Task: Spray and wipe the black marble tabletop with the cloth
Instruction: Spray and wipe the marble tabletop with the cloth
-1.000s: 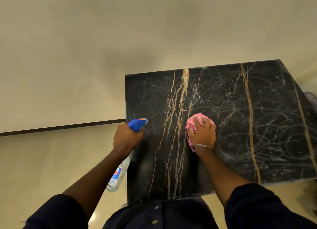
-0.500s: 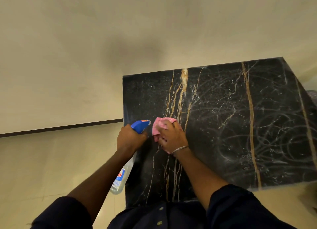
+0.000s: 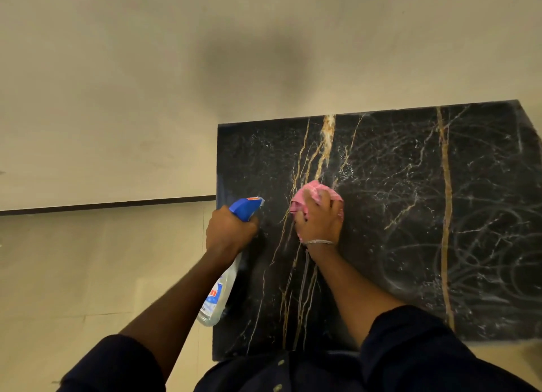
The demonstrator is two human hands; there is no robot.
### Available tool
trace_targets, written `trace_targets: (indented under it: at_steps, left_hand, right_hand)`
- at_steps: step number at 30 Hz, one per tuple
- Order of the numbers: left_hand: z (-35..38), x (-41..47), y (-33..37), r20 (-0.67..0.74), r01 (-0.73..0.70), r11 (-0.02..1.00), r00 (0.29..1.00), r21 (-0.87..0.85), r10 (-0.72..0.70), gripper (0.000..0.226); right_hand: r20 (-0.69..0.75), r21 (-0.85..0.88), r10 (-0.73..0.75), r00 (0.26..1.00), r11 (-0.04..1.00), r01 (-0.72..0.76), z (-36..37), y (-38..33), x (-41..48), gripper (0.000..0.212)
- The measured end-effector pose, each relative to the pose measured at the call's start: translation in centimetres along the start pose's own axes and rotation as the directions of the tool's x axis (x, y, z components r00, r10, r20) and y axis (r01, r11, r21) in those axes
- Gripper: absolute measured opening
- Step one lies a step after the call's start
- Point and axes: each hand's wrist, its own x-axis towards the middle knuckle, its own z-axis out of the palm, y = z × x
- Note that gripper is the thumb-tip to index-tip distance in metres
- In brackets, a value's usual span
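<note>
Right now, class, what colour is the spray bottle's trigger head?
The trigger head is blue with an orange tip; the head view shows it.

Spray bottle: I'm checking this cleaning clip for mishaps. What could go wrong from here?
The spray bottle in the left hand aims its nozzle at the nearby right hand, so a squeeze may wet it, not the marble. Swirled streaks on the right of the tabletop could dry into marks if the cloth misses them.

The black gold-veined marble table (image 3: 410, 215) runs off the right edge, the crumpled pink cloth (image 3: 315, 189) lies mostly hidden under the right hand (image 3: 321, 223), the left hand (image 3: 228, 233) covers the trigger of the clear blue-headed spray bottle (image 3: 228, 275), and its label print (image 3: 213, 296) is too blurred to read.
</note>
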Motion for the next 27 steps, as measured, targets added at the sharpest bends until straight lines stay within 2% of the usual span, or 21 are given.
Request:
trace_targets:
  at_steps: [3, 5, 8, 10, 14, 17, 19, 22, 25, 27]
  left_hand:
    - [0.2, 0.2, 0.3, -0.016, 0.012, 1.000, 1.000, -0.004, -0.012, 0.020]
    - [0.3, 0.4, 0.5, -0.025, 0.001, 1.000, 1.000, 0.017, -0.001, 0.022]
    - [0.7, 0.9, 1.1, -0.001, -0.004, 0.999, 1.000, 0.045, 0.004, 0.024]
    - [0.8, 1.3, 1.4, 0.016, -0.013, 0.999, 1.000, 0.050, 0.012, 0.022]
    - [1.0, 2.3, 2.0, 0.018, -0.016, 0.998, 1.000, 0.056, 0.015, 0.023]
    - [1.1, 2.7, 2.6, 0.016, -0.031, 0.998, 0.999, 0.051, 0.030, 0.021]
    - [1.1, 2.9, 2.9, 0.017, -0.035, 0.999, 0.999, 0.031, 0.034, 0.019]
    - [1.2, 3.0, 3.0, 0.031, -0.032, 0.999, 0.999, 0.023, 0.032, 0.019]
    - [1.3, 3.1, 3.2, 0.040, -0.031, 0.999, 0.999, 0.032, 0.030, 0.018]
    - [1.4, 3.2, 3.5, 0.034, -0.033, 0.999, 0.999, 0.038, 0.032, 0.018]
  right_hand:
    - [0.087, -0.036, -0.246, 0.965, 0.968, 0.250, 1.1, -3.7, 0.1, 0.054]
    - [0.154, -0.038, -0.316, 0.936, 0.945, 0.325, 1.6, -4.8, -0.1, 0.060]
    - [0.201, -0.023, -0.382, 0.902, 0.919, 0.394, 1.0, -3.1, 0.9, 0.058]
    - [0.163, -0.013, -0.346, 0.924, 0.936, 0.353, 0.0, -0.8, 1.7, 0.054]
    - [0.057, 0.026, -0.108, 0.993, 0.994, 0.107, -2.0, 5.8, 4.0, 0.052]
    - [0.016, 0.023, 0.079, 0.997, 0.997, -0.079, -2.6, 8.8, 5.6, 0.052]
    - [-0.030, 0.035, 0.140, 0.990, 0.990, -0.139, -2.1, 8.4, 5.9, 0.050]
    - [-0.035, -0.061, 0.078, 0.996, 0.995, -0.080, -1.1, 5.5, 5.4, 0.050]
    - [0.033, -0.041, -0.083, 0.996, 0.996, 0.084, -0.3, 1.2, 4.4, 0.049]
    - [0.079, -0.037, -0.228, 0.970, 0.972, 0.232, 0.2, -1.1, 3.8, 0.051]
